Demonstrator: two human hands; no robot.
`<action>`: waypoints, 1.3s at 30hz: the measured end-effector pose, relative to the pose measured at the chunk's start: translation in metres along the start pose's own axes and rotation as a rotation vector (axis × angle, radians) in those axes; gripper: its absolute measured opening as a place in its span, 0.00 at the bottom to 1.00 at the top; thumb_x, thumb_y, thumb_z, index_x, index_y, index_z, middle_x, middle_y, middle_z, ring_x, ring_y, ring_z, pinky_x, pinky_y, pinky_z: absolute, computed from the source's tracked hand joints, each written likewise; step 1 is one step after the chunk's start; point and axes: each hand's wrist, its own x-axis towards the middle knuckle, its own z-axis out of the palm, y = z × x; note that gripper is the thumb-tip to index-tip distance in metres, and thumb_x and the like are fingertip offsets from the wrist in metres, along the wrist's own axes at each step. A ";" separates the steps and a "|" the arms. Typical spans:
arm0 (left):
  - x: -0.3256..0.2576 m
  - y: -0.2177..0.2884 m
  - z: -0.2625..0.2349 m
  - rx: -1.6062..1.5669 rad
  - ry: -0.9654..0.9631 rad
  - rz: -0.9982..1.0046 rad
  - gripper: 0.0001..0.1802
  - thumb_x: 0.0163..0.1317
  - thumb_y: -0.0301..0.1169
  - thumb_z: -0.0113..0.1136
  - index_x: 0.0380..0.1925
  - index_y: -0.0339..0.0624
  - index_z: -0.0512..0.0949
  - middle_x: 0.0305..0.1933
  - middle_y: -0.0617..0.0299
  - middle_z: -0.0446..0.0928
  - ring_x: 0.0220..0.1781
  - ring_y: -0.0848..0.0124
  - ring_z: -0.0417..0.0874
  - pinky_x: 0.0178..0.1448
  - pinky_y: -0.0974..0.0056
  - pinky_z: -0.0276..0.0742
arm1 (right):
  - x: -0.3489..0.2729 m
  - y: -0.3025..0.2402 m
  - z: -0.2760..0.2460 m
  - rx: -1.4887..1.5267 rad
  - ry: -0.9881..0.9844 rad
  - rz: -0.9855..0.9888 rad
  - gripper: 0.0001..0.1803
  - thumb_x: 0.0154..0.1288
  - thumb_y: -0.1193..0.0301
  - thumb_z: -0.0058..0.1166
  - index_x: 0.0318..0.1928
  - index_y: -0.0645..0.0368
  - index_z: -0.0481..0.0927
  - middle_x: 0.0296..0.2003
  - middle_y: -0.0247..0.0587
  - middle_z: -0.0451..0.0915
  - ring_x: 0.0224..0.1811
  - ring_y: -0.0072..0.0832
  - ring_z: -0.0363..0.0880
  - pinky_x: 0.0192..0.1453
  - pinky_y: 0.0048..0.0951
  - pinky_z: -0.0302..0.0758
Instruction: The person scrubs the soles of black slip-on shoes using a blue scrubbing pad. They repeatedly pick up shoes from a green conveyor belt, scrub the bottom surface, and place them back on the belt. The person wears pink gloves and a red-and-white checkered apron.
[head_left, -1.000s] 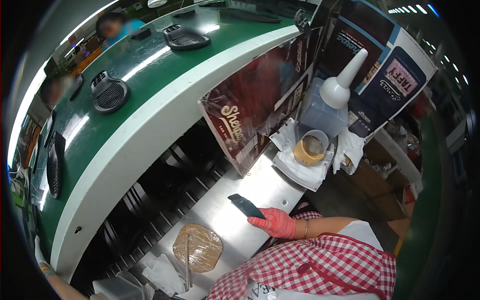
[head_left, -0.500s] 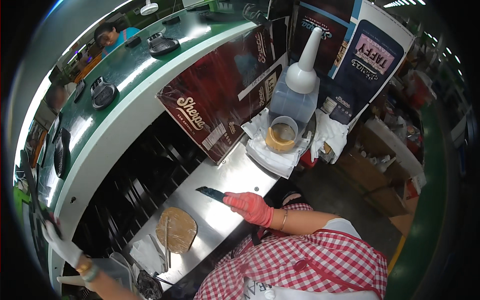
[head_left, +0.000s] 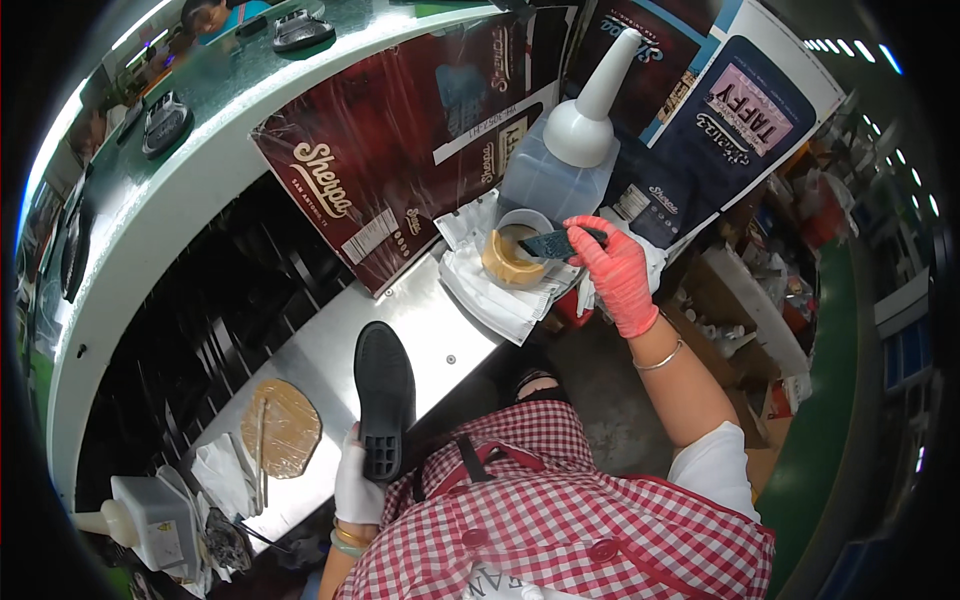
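In my left hand point(head_left: 357, 490), gloved in white, is a black shoe sole point(head_left: 384, 375), held by its heel end over the metal bench. Hollow square cells show at that end; the rest looks smooth. The fingers are partly hidden behind the sole. My right hand point(head_left: 620, 275), in a red glove, pinches a dark flat strip point(head_left: 553, 245) with a slanted tip. That tip is at the mouth of a small round cup point(head_left: 510, 268) with a tan, crusted side. Behind the cup stands a translucent bottle point(head_left: 560, 180) with a white cone nozzle.
White cloths point(head_left: 475, 285) lie under the cup. A tan disc point(head_left: 282, 425) with thin sticks rests on the metal bench point(head_left: 330, 345). Another nozzle bottle point(head_left: 150, 530) is lower left. Dark red cardboard point(head_left: 360, 150) borders a green conveyor point(head_left: 225, 65) carrying soles; a person sits beyond.
My left hand has come from the conveyor side to the bench front, bringing the sole. My right hand has moved up and right, carrying the dark strip to the cup. The view has shifted.
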 end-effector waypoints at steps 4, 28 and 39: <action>0.013 0.016 0.015 -0.106 -0.112 0.014 0.17 0.63 0.28 0.53 0.50 0.33 0.69 0.40 0.51 0.79 0.41 0.60 0.80 0.51 0.59 0.76 | 0.008 0.014 0.003 0.039 -0.037 0.108 0.14 0.63 0.68 0.56 0.45 0.64 0.79 0.32 0.36 0.80 0.29 0.19 0.76 0.36 0.19 0.73; 0.026 0.019 0.034 -1.050 -0.115 -0.288 0.46 0.59 0.70 0.28 0.58 0.41 0.66 0.49 0.41 0.75 0.46 0.53 0.80 0.49 0.53 0.78 | -0.067 -0.027 0.084 0.424 -0.340 0.325 0.13 0.68 0.63 0.50 0.43 0.61 0.78 0.29 0.34 0.79 0.20 0.14 0.76 0.22 0.11 0.69; 0.014 0.031 0.029 -0.960 -0.228 -0.157 0.51 0.55 0.74 0.26 0.67 0.46 0.51 0.55 0.50 0.69 0.52 0.62 0.77 0.46 0.64 0.80 | -0.105 -0.026 0.147 0.384 -0.447 0.276 0.12 0.68 0.65 0.50 0.42 0.62 0.79 0.26 0.34 0.79 0.24 0.16 0.77 0.23 0.14 0.69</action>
